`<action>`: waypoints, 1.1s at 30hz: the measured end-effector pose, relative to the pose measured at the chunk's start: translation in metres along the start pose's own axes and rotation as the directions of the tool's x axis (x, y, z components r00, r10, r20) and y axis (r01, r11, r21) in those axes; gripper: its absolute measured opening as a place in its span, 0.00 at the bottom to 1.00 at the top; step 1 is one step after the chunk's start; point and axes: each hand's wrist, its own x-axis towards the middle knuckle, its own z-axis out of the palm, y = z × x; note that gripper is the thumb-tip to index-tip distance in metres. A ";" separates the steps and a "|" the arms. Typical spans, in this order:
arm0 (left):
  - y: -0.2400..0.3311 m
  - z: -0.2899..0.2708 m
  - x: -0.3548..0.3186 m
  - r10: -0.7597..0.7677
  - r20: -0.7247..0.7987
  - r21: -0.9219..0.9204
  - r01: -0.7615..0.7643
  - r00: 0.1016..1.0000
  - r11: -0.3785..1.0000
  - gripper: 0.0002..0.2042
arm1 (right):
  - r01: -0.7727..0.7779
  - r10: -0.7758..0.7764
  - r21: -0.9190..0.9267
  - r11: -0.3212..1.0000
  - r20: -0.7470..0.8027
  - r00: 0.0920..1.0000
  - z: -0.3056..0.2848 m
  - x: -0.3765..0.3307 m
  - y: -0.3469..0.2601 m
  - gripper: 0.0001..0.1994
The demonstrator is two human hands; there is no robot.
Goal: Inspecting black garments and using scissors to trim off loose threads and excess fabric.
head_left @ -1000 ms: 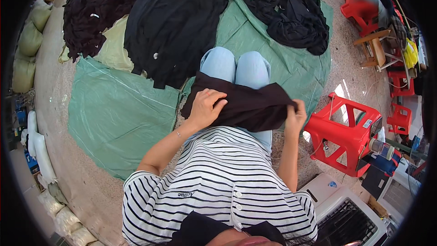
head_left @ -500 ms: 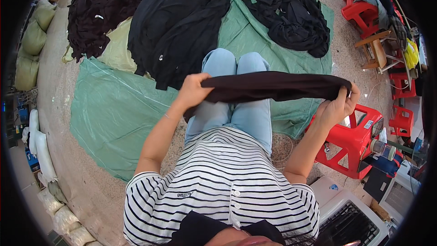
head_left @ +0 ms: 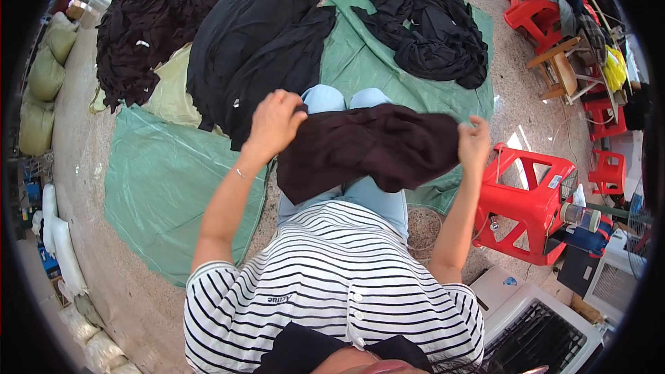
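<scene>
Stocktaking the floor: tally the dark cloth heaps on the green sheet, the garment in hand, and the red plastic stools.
Heaps of dark cloth: 3
Dark brown garment, held by left hand and right hand: 1
Red plastic stools: 4
Total: 8

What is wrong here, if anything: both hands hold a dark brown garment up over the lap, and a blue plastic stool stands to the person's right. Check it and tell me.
The stool's colour is wrong. The head view shows a red plastic stool to the person's right, not a blue one. The rest stands: the left hand and the right hand hold the dark brown garment up over the lap.
</scene>
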 end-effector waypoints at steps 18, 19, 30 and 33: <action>0.091 0.079 -0.055 -0.090 0.047 -0.532 0.101 0.995 0.840 0.08 | 0.243 -0.280 0.153 0.958 0.298 0.912 0.044 -0.093 -0.028 0.10; 0.096 0.064 -0.050 -0.214 0.198 -0.663 0.291 0.957 0.690 0.06 | 0.226 -0.263 0.197 0.954 0.192 0.946 0.042 -0.086 -0.034 0.09; -0.012 0.074 0.029 -0.496 -0.099 -0.714 0.285 0.862 0.639 0.06 | 0.325 -0.404 0.397 0.859 0.132 0.905 0.067 -0.019 -0.125 0.05; 0.006 0.059 0.034 -0.439 -0.347 -0.550 0.199 0.829 0.811 0.05 | 0.424 -0.532 0.336 0.841 0.372 0.761 0.061 -0.039 -0.110 0.12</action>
